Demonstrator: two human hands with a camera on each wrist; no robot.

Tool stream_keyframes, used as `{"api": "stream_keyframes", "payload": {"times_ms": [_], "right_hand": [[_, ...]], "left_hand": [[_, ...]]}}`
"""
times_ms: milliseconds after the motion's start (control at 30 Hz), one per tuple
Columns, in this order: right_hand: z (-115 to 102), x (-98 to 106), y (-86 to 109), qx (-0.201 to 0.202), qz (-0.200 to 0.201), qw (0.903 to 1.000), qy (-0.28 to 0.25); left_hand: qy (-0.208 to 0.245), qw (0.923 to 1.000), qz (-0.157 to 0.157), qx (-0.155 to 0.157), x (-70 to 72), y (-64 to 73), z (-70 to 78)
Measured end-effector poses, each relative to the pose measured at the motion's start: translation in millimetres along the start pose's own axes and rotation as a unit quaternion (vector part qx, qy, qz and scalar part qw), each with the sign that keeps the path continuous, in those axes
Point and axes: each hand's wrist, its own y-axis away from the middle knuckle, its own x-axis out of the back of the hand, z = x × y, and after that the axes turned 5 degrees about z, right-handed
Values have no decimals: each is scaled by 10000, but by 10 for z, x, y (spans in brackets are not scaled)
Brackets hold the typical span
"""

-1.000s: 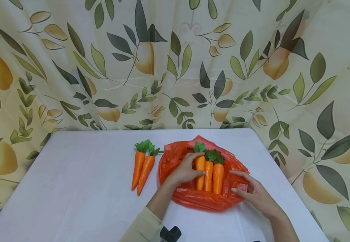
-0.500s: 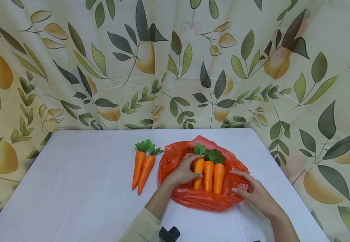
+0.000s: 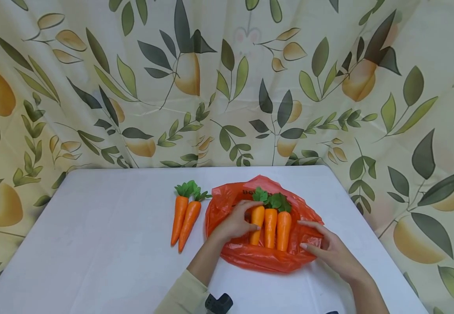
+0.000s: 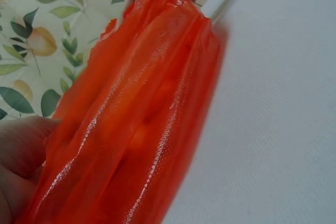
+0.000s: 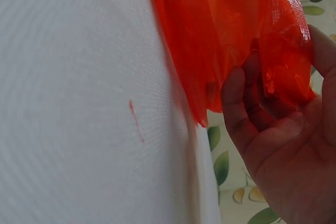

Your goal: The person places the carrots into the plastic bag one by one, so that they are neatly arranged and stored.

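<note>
A red plastic bag [image 3: 262,259] lies spread on the table in the head view, with three orange carrots side by side on it. My left hand [image 3: 239,221] holds the leftmost carrot [image 3: 257,214] between thumb and fingers. The middle carrot [image 3: 270,229] and the right carrot [image 3: 283,231] lie beside it, green leaves at the far end. At the bag's right side, my right hand [image 3: 329,246] grips the plastic; in the right wrist view, the bag [image 5: 220,30] passes between this hand's thumb and fingers. The left wrist view shows the bag [image 4: 136,108] hiding the carrots.
Left of the bag, two more carrots [image 3: 190,224] with green leaves lie close together on the white table [image 3: 105,235]. A curtain [image 3: 227,87] printed with leaves and fruit hangs behind the table.
My left hand has shifted slightly left with the leftmost carrot, and that carrot's leaves now sit nearer the middle carrot's leaves. The right hand has stayed about still.
</note>
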Motion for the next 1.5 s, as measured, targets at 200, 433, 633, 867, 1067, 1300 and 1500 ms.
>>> {"api": "stream_keyframes", "payload": {"times_ms": [200, 433, 633, 867, 1067, 1300, 1500], "right_hand": [[-10, 4, 1, -55, 38, 10000, 60], [-19, -3, -1, -38, 36, 10000, 38], [-5, 6, 1, -16, 45, 10000, 29], [-6, 13, 10, -11, 19, 10000, -49], [-21, 5, 7, -48, -7, 10000, -76], [-19, -7, 5, -39, -43, 10000, -77], [-17, 0, 19, 56, -38, 9999, -110]], "left_hand": [[-49, 10000, 8, 4, -5, 1, -12], [-322, 9995, -18, 69, 3, -3, -5], [-411, 9991, -38, 134, -4, -16, 25], [-366, 9992, 16, 128, -31, -54, 42], [-227, 9995, 159, 132, -26, -52, 50], [-56, 9992, 379, 66, 13, -27, 76], [-16, 9993, 340, -141, 44, -12, 110]]}}
